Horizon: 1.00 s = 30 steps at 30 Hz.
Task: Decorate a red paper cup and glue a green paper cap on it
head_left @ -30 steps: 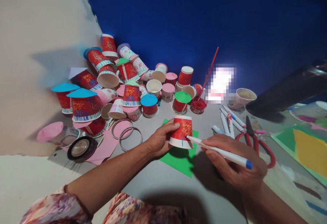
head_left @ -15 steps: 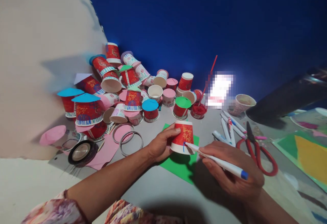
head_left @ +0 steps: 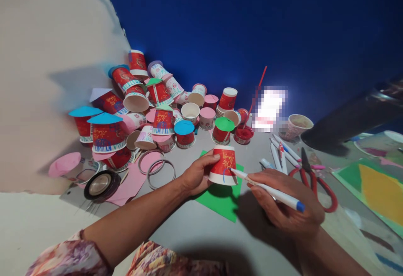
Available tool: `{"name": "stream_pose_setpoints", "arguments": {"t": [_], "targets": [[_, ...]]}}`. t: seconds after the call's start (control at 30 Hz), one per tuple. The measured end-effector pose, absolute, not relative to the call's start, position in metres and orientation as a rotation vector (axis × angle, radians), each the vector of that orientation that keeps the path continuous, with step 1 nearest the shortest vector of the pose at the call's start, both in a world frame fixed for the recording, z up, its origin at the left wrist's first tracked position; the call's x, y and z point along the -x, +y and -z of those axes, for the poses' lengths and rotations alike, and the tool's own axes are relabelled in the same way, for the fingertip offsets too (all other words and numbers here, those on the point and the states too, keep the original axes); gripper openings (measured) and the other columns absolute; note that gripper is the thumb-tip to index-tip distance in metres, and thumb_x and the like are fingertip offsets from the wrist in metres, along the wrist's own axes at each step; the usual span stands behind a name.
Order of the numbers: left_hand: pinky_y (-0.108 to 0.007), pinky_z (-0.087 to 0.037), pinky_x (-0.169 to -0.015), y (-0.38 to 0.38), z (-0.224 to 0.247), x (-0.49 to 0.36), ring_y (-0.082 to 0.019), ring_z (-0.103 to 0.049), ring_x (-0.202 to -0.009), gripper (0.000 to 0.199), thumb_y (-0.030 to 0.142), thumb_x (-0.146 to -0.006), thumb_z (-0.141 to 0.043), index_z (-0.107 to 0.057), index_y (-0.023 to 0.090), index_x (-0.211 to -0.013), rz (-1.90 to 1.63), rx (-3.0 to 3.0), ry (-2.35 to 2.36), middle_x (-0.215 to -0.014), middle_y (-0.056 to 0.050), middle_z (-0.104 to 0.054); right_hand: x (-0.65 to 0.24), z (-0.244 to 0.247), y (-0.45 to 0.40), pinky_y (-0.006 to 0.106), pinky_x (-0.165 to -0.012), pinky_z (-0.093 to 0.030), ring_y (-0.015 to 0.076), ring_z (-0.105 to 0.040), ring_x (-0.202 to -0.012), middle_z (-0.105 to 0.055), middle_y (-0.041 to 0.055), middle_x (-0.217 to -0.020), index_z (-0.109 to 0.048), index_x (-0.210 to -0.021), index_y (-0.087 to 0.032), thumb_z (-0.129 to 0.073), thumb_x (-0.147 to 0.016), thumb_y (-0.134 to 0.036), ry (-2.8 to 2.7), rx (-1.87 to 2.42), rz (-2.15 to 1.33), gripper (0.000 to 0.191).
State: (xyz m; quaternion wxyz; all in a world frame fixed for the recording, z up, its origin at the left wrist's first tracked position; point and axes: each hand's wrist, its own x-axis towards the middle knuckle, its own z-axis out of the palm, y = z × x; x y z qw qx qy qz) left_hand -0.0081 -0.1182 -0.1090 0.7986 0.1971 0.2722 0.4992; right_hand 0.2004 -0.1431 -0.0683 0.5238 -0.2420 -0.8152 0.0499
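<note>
My left hand (head_left: 199, 175) grips a red paper cup (head_left: 224, 160) by its left side. The cup is upside down, its white rim at the bottom, with gold lettering and a short curved blue line near the rim. In my right hand (head_left: 291, 204) is a white felt-tip pen (head_left: 267, 188) with a blue end. The pen's tip touches the cup's front at the blue line. Beneath the cup lies a green sheet of paper (head_left: 220, 202) on the grey table (head_left: 185, 217).
Decorated paper cups with paper tops, such as a green-topped cup (head_left: 223, 131), are heaped at the back left. Several pens (head_left: 278, 154) and red-handled scissors (head_left: 315, 183) lie to the right. A red paint jar (head_left: 244, 135) holds a red stick. Rolls of tape (head_left: 161, 174) lie left.
The blue line on the cup has grown into an arch, curving over to the right. The pen's tip has moved slightly up along the cup.
</note>
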Motion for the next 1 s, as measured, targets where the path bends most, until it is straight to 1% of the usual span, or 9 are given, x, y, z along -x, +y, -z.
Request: {"name": "stream_pose_setpoints", "arguments": {"t": [0.17, 0.33, 0.43, 0.63, 0.73, 0.87, 1.0], "targets": [[-0.033, -0.059, -0.081, -0.1185, 0.1093, 0.0071, -0.021, -0.074, -0.081, 0.026, 0.021, -0.078, -0.08, -0.074, 0.013, -0.101, -1.083, -0.425, 0.567, -0.091, -0.008, -0.078, -0.2004, 0.0664, -0.1456, 0.03, -0.067, -0.059, 0.0178, -0.073, -0.075, -0.077, 0.006, -0.086, -0.07, -0.11, -0.014, -0.067, -0.093, -0.006, -1.998, 0.566, -0.102, 0.019], [-0.031, -0.058, -0.079, -0.1185, 0.1071, 0.0053, -0.019, -0.072, -0.079, 0.028, 0.02, -0.074, -0.082, -0.074, 0.014, -0.099, -1.087, -0.422, 0.565, -0.093, -0.007, -0.078, -0.1985, 0.0649, -0.146, 0.029, -0.066, -0.059, 0.0176, -0.073, -0.074, -0.078, 0.0058, -0.085, -0.07, -0.108, -0.015, -0.066, -0.094, -0.007, -2.001, 0.547, -0.082, 0.016], [-0.032, -0.059, -0.081, -0.1185, 0.1055, 0.0059, -0.019, -0.072, -0.081, 0.029, 0.021, -0.072, -0.084, -0.075, 0.014, -0.098, -1.093, -0.423, 0.571, -0.093, -0.007, -0.078, -0.199, 0.0659, -0.1452, 0.029, -0.066, -0.059, 0.0178, -0.073, -0.074, -0.078, 0.0058, -0.085, -0.071, -0.108, -0.015, -0.067, -0.094, -0.007, -1.995, 0.565, -0.07, 0.017], [-0.034, -0.059, -0.082, -0.119, 0.1046, 0.0073, -0.021, -0.072, -0.084, 0.03, 0.022, -0.073, -0.082, -0.075, 0.013, -0.101, -1.082, -0.416, 0.594, -0.092, -0.008, -0.078, -0.2017, 0.0673, -0.1454, 0.03, -0.067, -0.06, 0.0186, -0.074, -0.073, -0.078, 0.0059, -0.086, -0.071, -0.108, -0.015, -0.07, -0.09, -0.005, -1.948, 0.587, -0.046, 0.02], [-0.033, -0.058, -0.082, -0.1193, 0.1047, 0.0067, -0.02, -0.072, -0.083, 0.027, 0.019, -0.073, -0.08, -0.075, 0.014, -0.099, -1.097, -0.394, 0.586, -0.09, -0.007, -0.078, -0.2011, 0.0648, -0.1467, 0.03, -0.064, -0.059, 0.0189, -0.074, -0.072, -0.078, 0.0064, -0.085, -0.071, -0.108, -0.015, -0.067, -0.093, -0.009, -1.987, 0.587, -0.061, 0.017], [-0.034, -0.057, -0.084, -0.1201, 0.1049, 0.0059, -0.02, -0.072, -0.082, 0.025, 0.017, -0.075, -0.078, -0.074, 0.014, -0.099, -1.092, -0.396, 0.6, -0.093, -0.007, -0.078, -0.1985, 0.0617, -0.1471, 0.029, -0.06, -0.058, 0.0186, -0.074, -0.069, -0.078, 0.0051, -0.082, -0.07, -0.11, -0.017, -0.066, -0.094, -0.011, -2.003, 0.575, -0.055, 0.017], [-0.036, -0.057, -0.087, -0.1204, 0.1042, 0.0067, -0.022, -0.073, -0.085, 0.027, 0.018, -0.075, -0.077, -0.074, 0.013, -0.101, -1.089, -0.399, 0.571, -0.093, -0.008, -0.079, -0.1991, 0.0623, -0.1467, 0.029, -0.058, -0.058, 0.0187, -0.073, -0.066, -0.078, 0.0043, -0.082, -0.07, -0.11, -0.018, -0.067, -0.094, -0.012, -1.985, 0.614, -0.039, 0.017]]}}
